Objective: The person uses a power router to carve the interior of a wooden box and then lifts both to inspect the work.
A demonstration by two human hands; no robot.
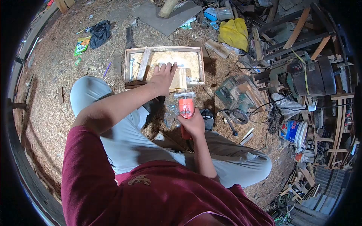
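Note:
A shallow wooden box (202,67) with raised sides lies on the ground in front of me, brightly lit inside. My left hand (163,77) reaches over its near side, fingers spread and palm down over a light wood piece (181,79) in the box. What lies under the palm is hidden. My right hand (193,123) is wrapped around a red power tool (185,103), whose front end is close to the box's near edge. A wooden strip (144,64) lies across the left part of the box.
Right of the box are a green metal machine (230,92) with a handwheel and a large dark motor (315,77). A yellow bag (233,33), a paint bucket (300,135) and wood scraps lie further out. My bent legs (132,139) flank the tool. Shavings cover the ground.

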